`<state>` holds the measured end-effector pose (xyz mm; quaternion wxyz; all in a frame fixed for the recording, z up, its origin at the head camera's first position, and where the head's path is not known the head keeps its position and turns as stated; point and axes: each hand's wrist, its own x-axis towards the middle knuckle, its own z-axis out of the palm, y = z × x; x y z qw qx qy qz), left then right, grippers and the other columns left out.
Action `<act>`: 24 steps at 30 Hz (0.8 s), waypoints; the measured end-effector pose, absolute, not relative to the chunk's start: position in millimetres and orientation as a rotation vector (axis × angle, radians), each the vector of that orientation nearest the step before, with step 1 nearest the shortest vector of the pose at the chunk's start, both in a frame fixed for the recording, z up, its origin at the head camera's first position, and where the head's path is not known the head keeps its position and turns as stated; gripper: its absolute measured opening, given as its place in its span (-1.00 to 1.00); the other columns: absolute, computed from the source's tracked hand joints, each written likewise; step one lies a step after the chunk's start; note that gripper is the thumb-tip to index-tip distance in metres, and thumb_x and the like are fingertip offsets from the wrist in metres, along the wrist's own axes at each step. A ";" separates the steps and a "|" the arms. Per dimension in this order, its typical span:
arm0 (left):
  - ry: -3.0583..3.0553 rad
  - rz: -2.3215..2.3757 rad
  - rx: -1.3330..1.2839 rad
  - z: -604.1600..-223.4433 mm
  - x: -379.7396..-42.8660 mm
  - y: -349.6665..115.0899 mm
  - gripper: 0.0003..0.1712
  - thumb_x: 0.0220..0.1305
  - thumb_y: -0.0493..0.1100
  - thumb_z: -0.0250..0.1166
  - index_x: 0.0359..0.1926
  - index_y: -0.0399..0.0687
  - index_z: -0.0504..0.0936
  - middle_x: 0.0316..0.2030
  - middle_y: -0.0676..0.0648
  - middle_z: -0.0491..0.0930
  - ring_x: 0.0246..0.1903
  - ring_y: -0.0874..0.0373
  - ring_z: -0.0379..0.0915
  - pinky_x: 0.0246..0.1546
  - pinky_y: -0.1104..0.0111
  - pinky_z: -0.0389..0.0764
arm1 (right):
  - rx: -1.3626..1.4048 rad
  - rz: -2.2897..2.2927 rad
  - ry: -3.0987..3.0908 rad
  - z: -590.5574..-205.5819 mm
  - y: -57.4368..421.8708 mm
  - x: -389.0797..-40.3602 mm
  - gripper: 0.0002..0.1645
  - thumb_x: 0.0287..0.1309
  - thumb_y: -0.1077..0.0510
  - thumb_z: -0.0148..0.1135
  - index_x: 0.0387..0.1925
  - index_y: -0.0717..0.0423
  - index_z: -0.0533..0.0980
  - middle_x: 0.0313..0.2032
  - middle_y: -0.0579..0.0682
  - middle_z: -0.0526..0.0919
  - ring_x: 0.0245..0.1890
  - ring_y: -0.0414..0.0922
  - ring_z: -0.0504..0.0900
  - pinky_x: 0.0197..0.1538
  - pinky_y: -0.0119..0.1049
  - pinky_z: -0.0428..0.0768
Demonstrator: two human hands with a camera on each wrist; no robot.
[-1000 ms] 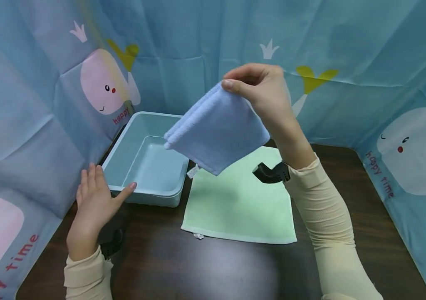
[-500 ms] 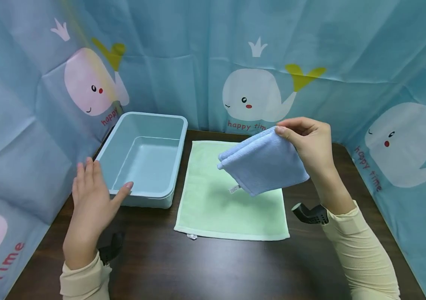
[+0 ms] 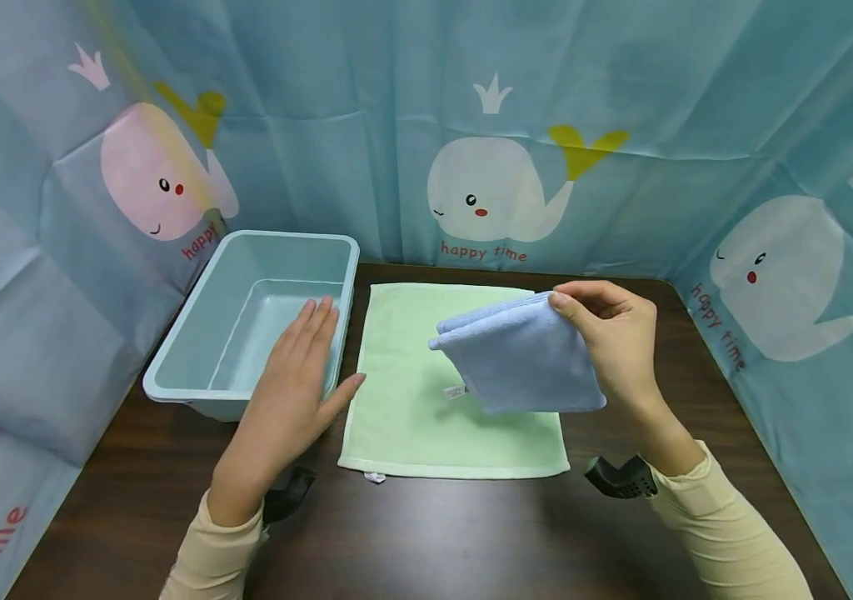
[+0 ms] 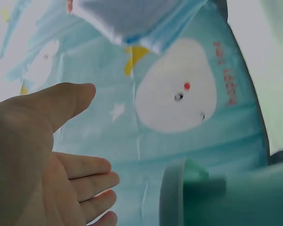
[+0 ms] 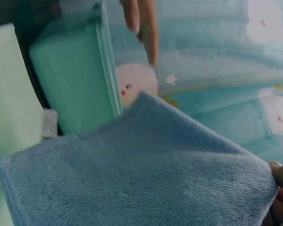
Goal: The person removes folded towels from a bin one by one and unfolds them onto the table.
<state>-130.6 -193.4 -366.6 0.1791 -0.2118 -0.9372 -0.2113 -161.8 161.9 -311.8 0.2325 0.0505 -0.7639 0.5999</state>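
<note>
My right hand (image 3: 614, 333) pinches a folded blue towel (image 3: 520, 358) by its upper right corner, thumb on the near side. The towel hangs over a light green towel (image 3: 411, 408) that lies spread flat on the table, and a small white tag (image 3: 455, 391) sticks out from its left edge. My left hand (image 3: 287, 392) is held with fingers straight and thumb spread, overlapping the right front corner of a light blue plastic bin (image 3: 205, 321). In the left wrist view that hand (image 4: 61, 155) has nothing in its palm.
The bin stands at the back left of the dark wooden table (image 3: 426, 533), beside the green towel. A blue curtain (image 3: 306, 167) printed with whales surrounds the table at the back and both sides. Dark wrist cameras (image 3: 621, 477) sit below the hands.
My right hand has lowered the blue towel and carried it rightward over the green one. My left hand has moved right, from the bin's left front corner to its right front corner.
</note>
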 end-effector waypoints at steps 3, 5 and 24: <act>-2.675 -0.556 -0.639 -368.7 -129.9 -181.6 -0.03 0.28 0.08 0.32 0.50 -0.31 0.11 0.53 -0.25 0.08 0.55 -0.19 -0.08 0.47 -0.10 0.11 | 0.112 1.692 -2.056 -316.6 158.2 -151.3 -0.82 0.06 0.27 0.46 -0.29 0.32 0.71 -0.43 -0.19 0.77 -0.49 -0.24 0.65 -0.41 -0.50 0.58; -2.696 -0.529 -0.664 -370.4 -129.8 -174.4 -0.02 0.28 0.10 0.32 0.50 -0.31 0.11 0.53 -0.25 0.09 0.55 -0.18 -0.08 0.48 -0.09 0.12 | 0.100 1.734 -2.017 -319.3 156.9 -145.1 -0.83 0.05 0.31 0.45 -0.30 0.35 0.70 -0.43 -0.17 0.77 -0.49 -0.24 0.66 -0.41 -0.51 0.58; -2.740 -0.300 -0.957 -382.6 -142.0 -136.3 -0.04 0.27 0.12 0.34 0.50 -0.26 0.15 0.53 -0.18 0.13 0.55 -0.11 -0.02 0.49 0.03 0.19 | 0.036 2.077 -1.779 -346.5 148.1 -108.6 -0.82 0.04 0.44 0.40 -0.28 0.48 0.64 -0.41 -0.06 0.77 -0.41 -0.21 0.68 -0.29 -0.48 0.64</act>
